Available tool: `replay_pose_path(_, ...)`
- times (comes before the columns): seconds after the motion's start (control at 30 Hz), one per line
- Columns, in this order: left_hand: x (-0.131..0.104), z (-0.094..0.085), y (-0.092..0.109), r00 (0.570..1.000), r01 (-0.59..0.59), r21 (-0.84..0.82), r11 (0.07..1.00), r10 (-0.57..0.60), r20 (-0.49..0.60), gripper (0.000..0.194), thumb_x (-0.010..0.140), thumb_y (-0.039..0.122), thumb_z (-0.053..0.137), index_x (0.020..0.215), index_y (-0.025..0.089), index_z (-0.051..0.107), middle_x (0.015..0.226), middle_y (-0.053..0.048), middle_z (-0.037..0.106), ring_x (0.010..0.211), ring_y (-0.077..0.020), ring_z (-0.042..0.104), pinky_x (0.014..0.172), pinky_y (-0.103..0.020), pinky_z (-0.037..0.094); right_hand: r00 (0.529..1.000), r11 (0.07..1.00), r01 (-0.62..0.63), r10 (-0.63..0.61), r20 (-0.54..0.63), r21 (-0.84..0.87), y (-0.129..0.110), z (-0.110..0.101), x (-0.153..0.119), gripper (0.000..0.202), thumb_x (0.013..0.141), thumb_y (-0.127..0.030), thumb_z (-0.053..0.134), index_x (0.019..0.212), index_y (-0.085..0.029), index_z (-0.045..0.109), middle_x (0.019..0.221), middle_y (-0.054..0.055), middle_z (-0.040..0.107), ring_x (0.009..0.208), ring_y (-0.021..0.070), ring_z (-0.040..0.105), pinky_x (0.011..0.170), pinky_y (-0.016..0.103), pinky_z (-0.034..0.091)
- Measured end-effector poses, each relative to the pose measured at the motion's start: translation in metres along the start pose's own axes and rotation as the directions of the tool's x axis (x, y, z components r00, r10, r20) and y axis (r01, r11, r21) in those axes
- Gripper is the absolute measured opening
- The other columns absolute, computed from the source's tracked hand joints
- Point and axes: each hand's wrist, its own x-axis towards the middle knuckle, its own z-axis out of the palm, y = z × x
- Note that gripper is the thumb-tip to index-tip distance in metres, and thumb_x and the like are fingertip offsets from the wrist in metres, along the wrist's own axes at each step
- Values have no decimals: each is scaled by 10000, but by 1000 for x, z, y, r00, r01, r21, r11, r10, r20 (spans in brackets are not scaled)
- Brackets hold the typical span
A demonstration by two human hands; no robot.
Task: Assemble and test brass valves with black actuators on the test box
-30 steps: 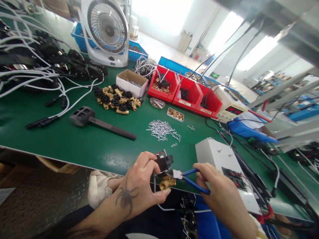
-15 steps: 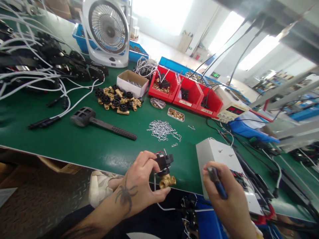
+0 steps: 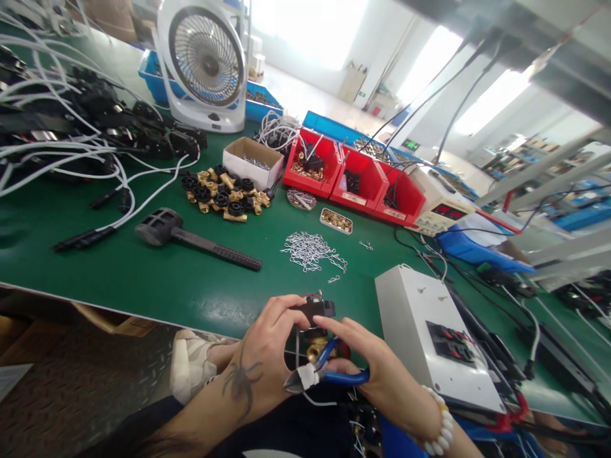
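Note:
My left hand (image 3: 270, 343) grips the black top of a valve assembly (image 3: 315, 346), which has a brass fitting below and a white cable hanging from it. My right hand (image 3: 370, 356) is closed around blue-handled cutting pliers (image 3: 341, 376) and also touches the assembly from the right. The pliers' metal jaws point left, below the brass fitting. Past my hands on the green table lies a pile of silver clips (image 3: 308, 250), with a single clip (image 3: 333, 279) nearer to me.
A black mallet (image 3: 195, 242) lies left of the clips. Behind are brass fittings (image 3: 226, 194), a white box (image 3: 252, 164), red bins (image 3: 358, 187) and a fan (image 3: 207, 63). At right stands a grey metal box (image 3: 429, 337); black parts with white cables (image 3: 95, 127) fill the far left.
My right hand has moved left from over the grey box to the assembly, and the pliers now show fully. My left hand keeps its hold with little movement.

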Motion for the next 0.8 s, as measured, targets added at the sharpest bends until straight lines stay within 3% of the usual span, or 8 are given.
replay_pose_path(0.27, 2, -5, 8, 998, 46, -28, 999, -47, -40, 342, 640, 116, 807, 893, 174, 584, 1139, -126, 610, 1087, -274, 599, 916, -413, 527, 990, 990, 139, -138, -35, 20, 6, -1, 7, 328, 967, -418, 522, 1239, -252, 598, 929, 37, 619, 813, 155, 613, 697, 270, 513)
replay_pose_path(0.53, -2, -3, 8, 998, 18, -27, 999, -19, -61, 279, 676, 112, 776, 879, 176, 596, 1154, -135, 610, 1099, -280, 599, 905, -442, 540, 986, 987, 156, -158, -52, -48, 1, 0, 5, 324, 975, -417, 509, 1213, -229, 624, 874, 44, 617, 765, 157, 617, 649, 271, 524)
replay_pose_path(0.63, -2, -3, 8, 997, 20, -46, 999, -24, -68, 309, 670, 128, 780, 901, 188, 584, 1178, -124, 605, 1108, -273, 600, 906, -431, 538, 980, 993, 73, -89, -177, -91, -5, -9, -2, 185, 945, -331, 571, 1088, -233, 638, 808, 7, 617, 673, 136, 605, 599, 240, 515)
replay_pose_path(0.7, -1, -4, 9, 997, 33, -51, 998, -37, -70, 303, 677, 135, 770, 897, 196, 571, 1192, -117, 604, 1124, -271, 597, 928, -441, 527, 918, 988, -32, -30, -396, -149, -5, -13, -9, 69, 918, -260, 578, 978, -241, 607, 772, -18, 623, 625, 120, 598, 564, 213, 499)
replay_pose_path(0.77, 0, -5, 11, 996, 52, -48, 997, -55, -64, 281, 692, 139, 758, 887, 200, 565, 1200, -113, 604, 1132, -269, 597, 940, -452, 523, 789, 967, -151, -7, -614, -205, -2, -13, -16, 48, 900, -219, 560, 938, -242, 577, 769, -21, 641, 617, 118, 609, 556, 206, 493)
replay_pose_path(0.8, 0, -4, 11, 996, 55, -48, 997, -58, -73, 275, 694, 144, 756, 882, 202, 563, 1196, -111, 606, 1127, -269, 599, 937, -456, 525, 760, 952, -196, -5, -650, -236, 0, -12, -19, 58, 894, -211, 550, 936, -238, 580, 759, -18, 647, 604, 122, 610, 550, 213, 492)
